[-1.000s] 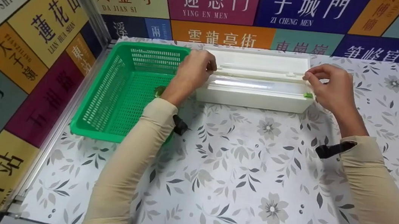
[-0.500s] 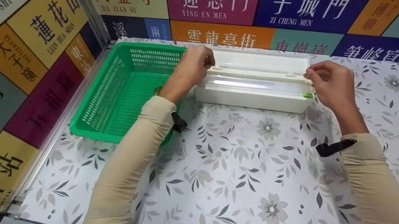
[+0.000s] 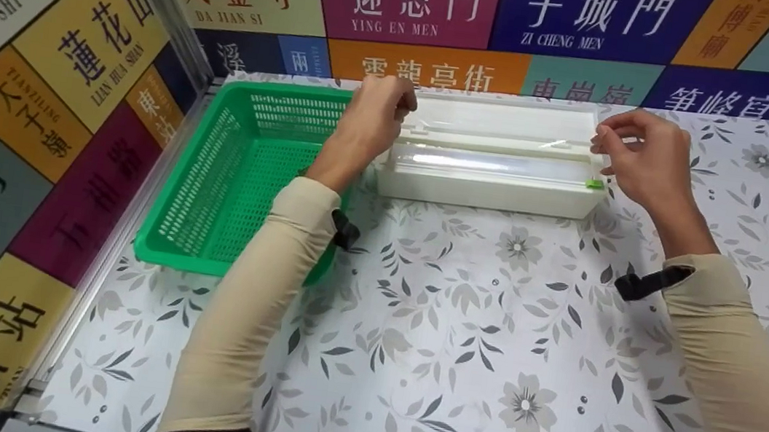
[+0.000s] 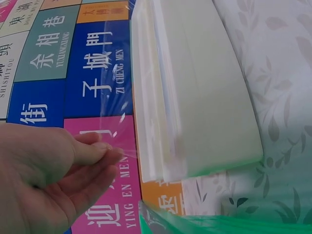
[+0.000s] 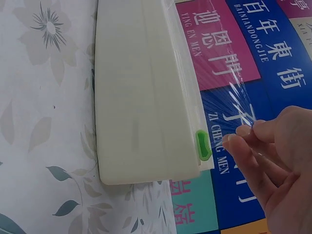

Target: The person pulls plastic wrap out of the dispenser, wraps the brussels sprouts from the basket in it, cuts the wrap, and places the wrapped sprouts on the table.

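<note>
A white cling film dispenser lies lengthwise on the table in the head view, its lid raised at the back. A green slide cutter sits at its right end. From the roll inside, clear cling film stretches up between both hands. My left hand pinches one corner of the film between thumb and fingers, above the dispenser's left end. The opposite corner is pinched by my right hand over the right end. In the right wrist view, creases in the film converge on those fingertips.
A green plastic basket stands left of the dispenser, partly behind the left forearm. Panels with printed characters rise behind and to the left of the table. A floral cloth covers the tabletop.
Both hands have risen slightly and moved a little farther from the dispenser, drawing the film up with them. The small round green item in the basket is now almost wholly behind the left forearm.
</note>
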`<state>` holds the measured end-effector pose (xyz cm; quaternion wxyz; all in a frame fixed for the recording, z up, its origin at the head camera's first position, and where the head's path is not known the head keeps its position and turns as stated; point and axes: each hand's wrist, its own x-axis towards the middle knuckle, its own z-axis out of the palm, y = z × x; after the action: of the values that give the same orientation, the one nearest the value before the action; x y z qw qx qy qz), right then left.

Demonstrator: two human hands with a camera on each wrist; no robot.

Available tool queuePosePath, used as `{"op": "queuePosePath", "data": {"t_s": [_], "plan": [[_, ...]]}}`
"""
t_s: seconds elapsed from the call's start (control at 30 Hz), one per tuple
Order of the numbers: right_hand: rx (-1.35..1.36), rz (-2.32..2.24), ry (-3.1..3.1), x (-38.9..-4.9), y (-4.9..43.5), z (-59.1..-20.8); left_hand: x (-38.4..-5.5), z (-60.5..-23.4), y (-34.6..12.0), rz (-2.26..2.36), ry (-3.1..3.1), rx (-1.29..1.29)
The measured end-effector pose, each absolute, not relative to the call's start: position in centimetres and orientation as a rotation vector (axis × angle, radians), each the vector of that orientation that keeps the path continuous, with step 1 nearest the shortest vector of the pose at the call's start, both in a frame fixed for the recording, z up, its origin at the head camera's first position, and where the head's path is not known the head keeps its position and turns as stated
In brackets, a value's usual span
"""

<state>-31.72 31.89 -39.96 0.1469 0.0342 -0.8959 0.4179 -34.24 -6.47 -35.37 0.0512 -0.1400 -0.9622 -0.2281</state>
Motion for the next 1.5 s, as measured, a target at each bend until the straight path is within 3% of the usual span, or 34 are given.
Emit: {"op": "queuePosePath", "data": {"t_s": [1.5], "plan": [[0.132,1.206,-2.416,-30.3,31.7,-35.4,-32.9,-33.0,-7.1,-0.719,-2.683,-0.441]]}}
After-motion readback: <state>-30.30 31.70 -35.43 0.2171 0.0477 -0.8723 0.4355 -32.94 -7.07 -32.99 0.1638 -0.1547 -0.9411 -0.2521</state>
